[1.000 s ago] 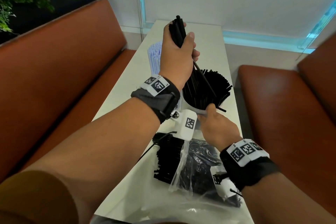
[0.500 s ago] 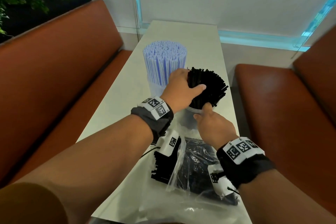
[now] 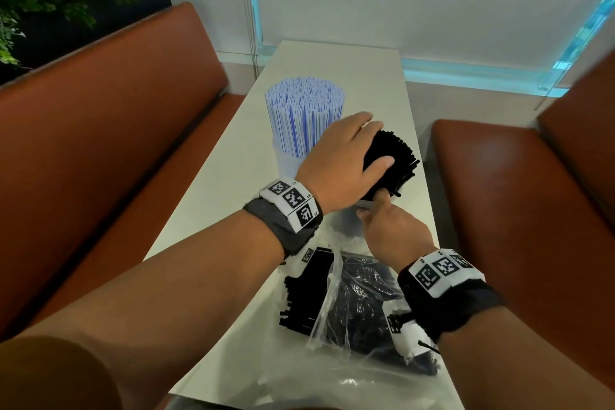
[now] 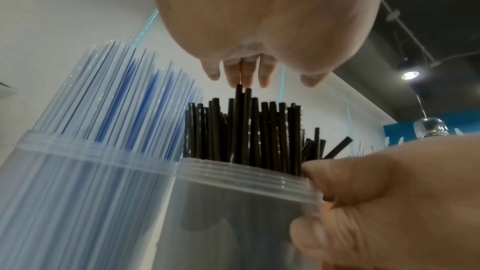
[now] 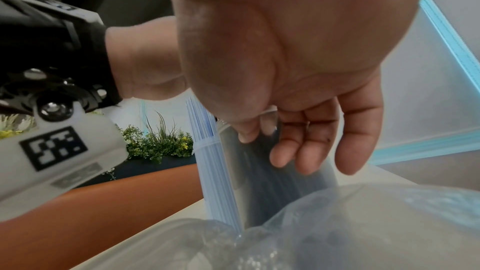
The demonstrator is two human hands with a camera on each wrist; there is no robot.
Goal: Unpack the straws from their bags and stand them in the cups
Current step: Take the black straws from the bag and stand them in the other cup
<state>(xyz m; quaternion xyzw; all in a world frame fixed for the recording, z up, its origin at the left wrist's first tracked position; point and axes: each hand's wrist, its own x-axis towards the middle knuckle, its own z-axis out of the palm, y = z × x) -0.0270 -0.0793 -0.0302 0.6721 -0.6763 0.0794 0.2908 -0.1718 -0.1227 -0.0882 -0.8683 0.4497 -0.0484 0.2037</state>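
Black straws (image 3: 396, 156) upright in clear cup (image 4: 233, 202), long axis vertical, tips up, few leaning toward 3 o'clock. Left hand (image 3: 342, 163) flat on tips, fingers relaxed. Right hand (image 3: 389, 230) pinches cup rim, seen only from left wrist. Blue straws (image 3: 304, 113) at 9 o'clock.

From the head view, my left hand (image 3: 339, 163) covers most of the black straws (image 3: 396, 156) and their cup. The bag (image 3: 332, 353) runs off the bottom edge, and my right hand's (image 3: 389, 230) fingertips stay hidden.
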